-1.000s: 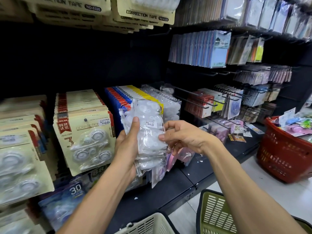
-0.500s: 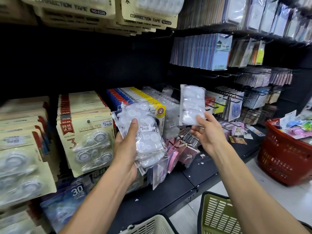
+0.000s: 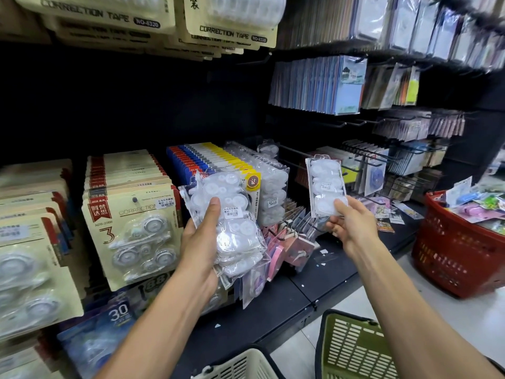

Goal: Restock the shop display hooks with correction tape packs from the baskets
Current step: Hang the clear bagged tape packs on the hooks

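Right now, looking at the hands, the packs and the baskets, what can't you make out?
- Left hand stack, head view: pack count unclear; the clear packs overlap.
- Price label on that stack: print too small.
- Hook for the right hand single pack: which one it goes on can't be told.
- Green basket and white basket: cut off by bottom edge, contents unseen.
- Red basket: cut by right edge.

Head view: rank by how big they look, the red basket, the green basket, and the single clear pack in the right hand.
1. Red basket, though the frame cuts it off.
2. Green basket, close behind; it sits nearer the camera and is also cut off, so this order is unsure.
3. Single clear pack, plainly smallest, held in the right hand.
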`<state>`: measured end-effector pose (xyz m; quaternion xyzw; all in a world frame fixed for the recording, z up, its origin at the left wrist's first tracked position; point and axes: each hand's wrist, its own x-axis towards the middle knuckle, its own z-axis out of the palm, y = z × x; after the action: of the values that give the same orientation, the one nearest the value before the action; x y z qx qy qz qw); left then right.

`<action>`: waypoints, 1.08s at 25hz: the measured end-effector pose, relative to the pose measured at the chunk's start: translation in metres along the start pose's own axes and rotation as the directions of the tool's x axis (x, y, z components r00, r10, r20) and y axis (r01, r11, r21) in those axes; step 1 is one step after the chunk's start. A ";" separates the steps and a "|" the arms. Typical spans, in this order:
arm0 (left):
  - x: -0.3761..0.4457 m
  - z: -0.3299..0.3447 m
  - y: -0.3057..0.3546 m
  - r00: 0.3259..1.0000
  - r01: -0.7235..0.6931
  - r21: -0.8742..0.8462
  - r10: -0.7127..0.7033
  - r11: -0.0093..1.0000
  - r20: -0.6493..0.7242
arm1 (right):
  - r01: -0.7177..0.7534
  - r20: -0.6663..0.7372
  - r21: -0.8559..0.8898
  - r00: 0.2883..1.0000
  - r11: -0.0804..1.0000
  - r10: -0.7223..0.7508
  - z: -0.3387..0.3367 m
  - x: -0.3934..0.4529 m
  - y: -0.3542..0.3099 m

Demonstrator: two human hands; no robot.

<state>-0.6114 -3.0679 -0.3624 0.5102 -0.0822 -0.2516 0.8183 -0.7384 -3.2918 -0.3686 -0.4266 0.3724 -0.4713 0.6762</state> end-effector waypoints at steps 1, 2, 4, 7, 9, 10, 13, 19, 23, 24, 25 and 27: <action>0.000 0.000 0.000 1.000 0.004 -0.006 -0.004 1.000 0.009 | 0.008 -0.026 0.016 1.000 1.000 -0.007 0.000 0.001 -0.001; 0.000 0.000 0.000 1.000 0.010 -0.008 -0.010 1.000 0.014 | 0.011 -0.052 0.038 0.999 0.999 -0.009 0.000 0.002 -0.001; -0.003 0.002 0.003 0.999 0.031 -0.004 -0.031 1.000 0.018 | 0.013 -0.083 0.082 0.996 0.997 -0.006 0.000 0.004 -0.003; -0.004 0.002 0.004 0.999 0.042 0.019 -0.042 0.999 -0.005 | -0.016 -0.046 0.205 0.999 0.979 0.026 0.000 0.001 -0.006; -0.003 0.002 0.003 1.000 0.028 0.031 -0.028 0.999 -0.014 | -0.046 0.074 0.330 0.997 0.943 0.023 0.003 -0.003 -0.006; -0.003 0.002 0.002 1.000 0.023 0.040 -0.023 0.999 -0.015 | -0.077 0.140 0.381 0.990 0.921 0.025 0.004 -0.004 -0.006; -0.003 0.002 0.000 1.000 0.007 0.054 -0.006 0.999 -0.018 | -0.101 0.231 0.344 0.973 0.934 0.020 0.010 -0.007 -0.007; -0.007 0.005 0.009 0.991 0.116 -0.039 -0.114 0.992 0.067 | -0.006 0.499 -0.348 0.846 0.937 0.191 0.029 -0.030 -0.002; -0.007 0.010 0.007 0.993 0.105 -0.035 -0.102 0.994 0.061 | 0.085 0.708 -0.515 0.603 0.853 0.367 0.050 -0.054 -0.005; -0.008 0.010 0.007 0.994 0.099 -0.037 -0.097 0.994 0.053 | 0.103 0.730 -0.527 0.563 0.844 0.387 0.053 -0.057 -0.006; -0.008 0.011 0.007 0.995 0.090 -0.041 -0.088 0.995 0.042 | 0.120 0.738 -0.537 0.547 0.835 0.396 0.055 -0.058 -0.008; -0.007 0.011 0.007 0.998 0.063 -0.044 -0.062 0.997 0.033 | 0.154 0.729 -0.552 0.566 0.819 0.385 0.056 -0.059 -0.012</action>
<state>-0.6195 -3.0704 -0.3504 0.4898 -0.0734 -0.2870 0.8199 -0.7075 -3.2255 -0.3308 -0.7453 0.1671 -0.0415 0.6441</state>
